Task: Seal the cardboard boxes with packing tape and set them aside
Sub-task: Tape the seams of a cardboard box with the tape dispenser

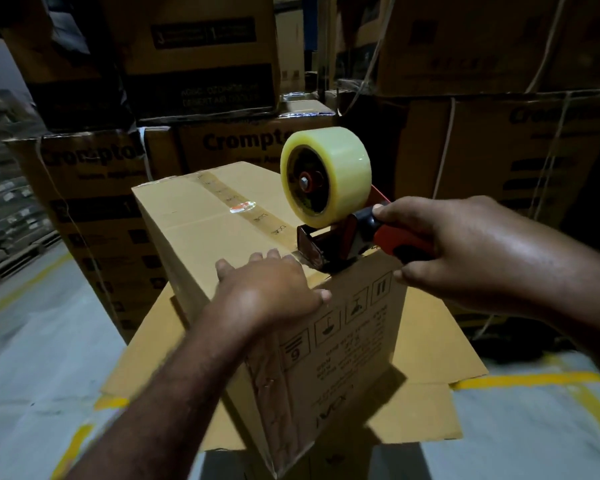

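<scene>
The brown cardboard box (194, 216) looks nearly taped along its top seam. The right hand (465, 247) grips the red tape dispenser (326, 181) (left hand (271, 289) presses flat); cutting and setting aside remain.

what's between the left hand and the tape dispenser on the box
Only a short stretch of the box top, with the tape strip leading to the tape dispenser, in the head view.

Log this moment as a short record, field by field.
box: closed, tape strip along its top seam, standing on a lower box with flaps spread
dispenser: at the box's near top edge, roll upright
left hand: flat on the box top beside the dispenser
right hand: grips the dispenser handle
background: stacked cartons
</scene>
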{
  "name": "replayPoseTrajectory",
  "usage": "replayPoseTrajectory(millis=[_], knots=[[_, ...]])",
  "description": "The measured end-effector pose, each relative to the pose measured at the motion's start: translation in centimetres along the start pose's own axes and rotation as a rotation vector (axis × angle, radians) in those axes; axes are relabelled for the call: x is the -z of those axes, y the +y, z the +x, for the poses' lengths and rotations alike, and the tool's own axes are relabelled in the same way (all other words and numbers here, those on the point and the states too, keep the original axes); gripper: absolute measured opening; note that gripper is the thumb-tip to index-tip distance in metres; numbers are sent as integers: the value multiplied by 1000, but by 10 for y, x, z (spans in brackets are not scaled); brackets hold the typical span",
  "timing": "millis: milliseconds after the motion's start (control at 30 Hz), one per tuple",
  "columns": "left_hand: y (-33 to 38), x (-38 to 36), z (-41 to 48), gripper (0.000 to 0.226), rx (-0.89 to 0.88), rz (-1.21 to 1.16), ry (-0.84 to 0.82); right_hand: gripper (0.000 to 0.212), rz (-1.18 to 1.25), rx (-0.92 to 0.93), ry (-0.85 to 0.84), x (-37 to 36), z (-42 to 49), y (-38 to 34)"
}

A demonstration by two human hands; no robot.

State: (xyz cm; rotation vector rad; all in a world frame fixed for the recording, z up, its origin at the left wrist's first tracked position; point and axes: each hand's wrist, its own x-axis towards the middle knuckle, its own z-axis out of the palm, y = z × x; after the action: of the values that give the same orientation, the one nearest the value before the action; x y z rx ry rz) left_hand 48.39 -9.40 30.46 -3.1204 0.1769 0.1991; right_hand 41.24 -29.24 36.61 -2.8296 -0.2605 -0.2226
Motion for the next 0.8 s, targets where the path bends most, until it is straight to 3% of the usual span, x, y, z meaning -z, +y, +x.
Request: replayPoseTrajectory(millis=[300, 800], knots=[[13, -2, 9, 108, 43, -310, 103, 70, 20, -28, -2, -6, -13, 4], [33, -7, -17, 67, 67, -454, 274, 68, 144, 63, 160, -33, -61, 28]])
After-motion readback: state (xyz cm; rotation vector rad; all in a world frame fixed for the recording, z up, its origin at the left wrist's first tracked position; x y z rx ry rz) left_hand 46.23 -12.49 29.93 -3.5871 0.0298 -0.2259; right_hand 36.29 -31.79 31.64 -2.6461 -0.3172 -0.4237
